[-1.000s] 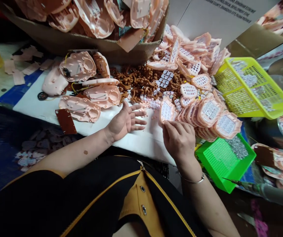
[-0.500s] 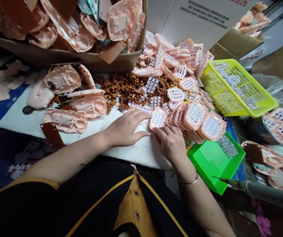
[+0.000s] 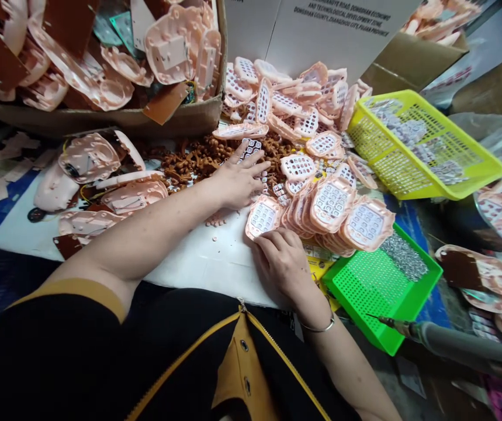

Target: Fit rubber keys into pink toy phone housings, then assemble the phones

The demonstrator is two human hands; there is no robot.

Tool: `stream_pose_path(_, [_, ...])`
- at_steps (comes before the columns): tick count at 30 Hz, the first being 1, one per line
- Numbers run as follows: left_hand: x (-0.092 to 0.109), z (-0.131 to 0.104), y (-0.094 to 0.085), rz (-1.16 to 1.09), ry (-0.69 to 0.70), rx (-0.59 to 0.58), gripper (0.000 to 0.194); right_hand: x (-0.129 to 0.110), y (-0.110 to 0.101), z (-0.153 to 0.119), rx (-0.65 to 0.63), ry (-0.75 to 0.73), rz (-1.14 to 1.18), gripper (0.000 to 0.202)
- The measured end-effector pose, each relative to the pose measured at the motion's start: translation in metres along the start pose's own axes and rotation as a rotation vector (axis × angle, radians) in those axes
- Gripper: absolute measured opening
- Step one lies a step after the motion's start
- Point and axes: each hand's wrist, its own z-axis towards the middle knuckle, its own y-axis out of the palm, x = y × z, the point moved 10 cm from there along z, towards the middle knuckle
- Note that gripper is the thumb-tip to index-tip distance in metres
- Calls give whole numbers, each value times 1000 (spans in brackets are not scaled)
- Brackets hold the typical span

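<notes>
One white work surface [image 3: 207, 272] carries one brown carton [image 3: 106, 124] of pink shells [image 3: 167, 47] at back left; one yellow basket [image 3: 377, 149] and one green basket [image 3: 364, 283] stand at the right. A leaning stack of panels [image 3: 332, 204] overlaps too much to count. Of two hands, the left hand [image 3: 241, 182] fans its fingers apart over brown parts [image 3: 180, 169]; the right hand [image 3: 283, 263] bends fingertips onto the near edge of one pink panel [image 3: 263, 217], whether pinching it I cannot tell. That panel lies keys up just left of the stack, long axis running toward the back, far end tipped rightward. One keypad sheet [image 3: 251, 146] sits by the left fingertips. Bare surface opens left of the right hand, down to the front edge
</notes>
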Motion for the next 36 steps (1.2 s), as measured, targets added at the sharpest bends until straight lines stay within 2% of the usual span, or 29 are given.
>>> stream_pose_path(7, [-22,-2,-10,54,-75,-6,35,-2,-2,-1,10,-23,64,9])
stream_pose_path(10, [-17,2,-16,31,-59,7,32,0,-2,-1,27,-12,77,8])
stream_pose_path(13, [-1,15,-19,-14,25,20,34,0,-2,-1,53,-20,91,8])
stream_pose_path(17, [20,43,1,-40,152,-108,49,0,4,-2,34,-20,105,11])
stream_pose_path(20, [23,60,20,21,187,-200,53,0,9,-4,3,-16,119,13])
stream_pose_path(22, [20,65,25,45,189,-208,48,1,10,-4,-2,-13,116,13])
stream_pose_path(27, [14,63,20,-62,182,-114,32,-1,7,-2,12,-17,96,12])
stream_pose_path(36, [-15,58,-7,-238,-3,95,39,3,10,7,-7,38,34,16])
